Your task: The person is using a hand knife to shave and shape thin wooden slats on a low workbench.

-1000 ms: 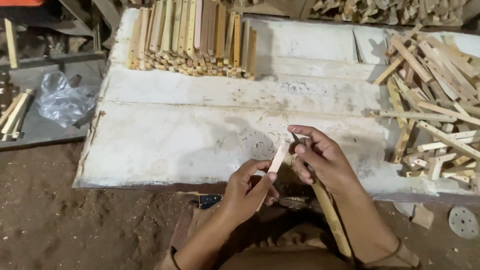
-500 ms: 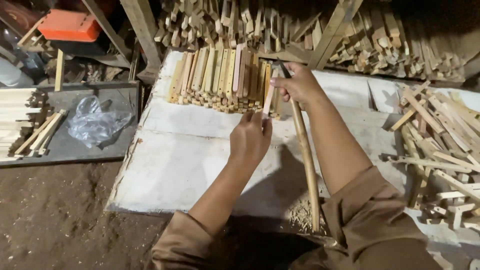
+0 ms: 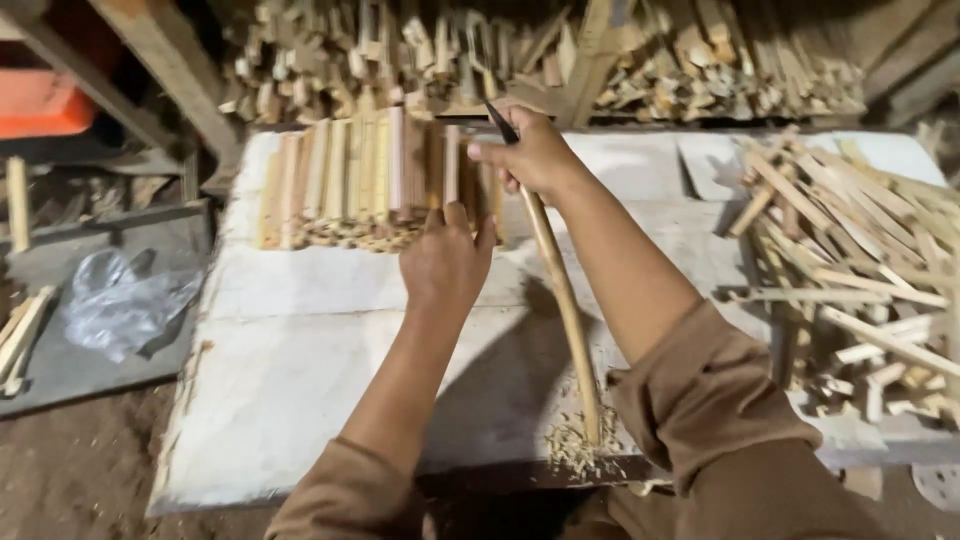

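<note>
My left hand (image 3: 445,262) reaches forward to the near right end of a neat row of trimmed pale wooden sticks (image 3: 350,185) at the back of a white board (image 3: 300,350). Its fingertips pinch a small wooden stick (image 3: 450,165) that lies against the row. My right hand (image 3: 535,150) is just to the right and slightly farther back. It grips a knife with a dark blade (image 3: 498,120) pointing up and away and a long wooden handle (image 3: 565,310) that slants back toward me over the board.
A heap of rough split sticks (image 3: 850,250) covers the board's right side. Wood shavings (image 3: 575,450) lie at the near edge. More cut wood (image 3: 600,60) is piled behind. A crumpled plastic bag (image 3: 115,305) rests on a grey tray at left, below an orange object (image 3: 45,100).
Both hands moved from the near edge of the board out to the stick row at the back. The left hand carried the small stick there; the right hand kept the knife.
</note>
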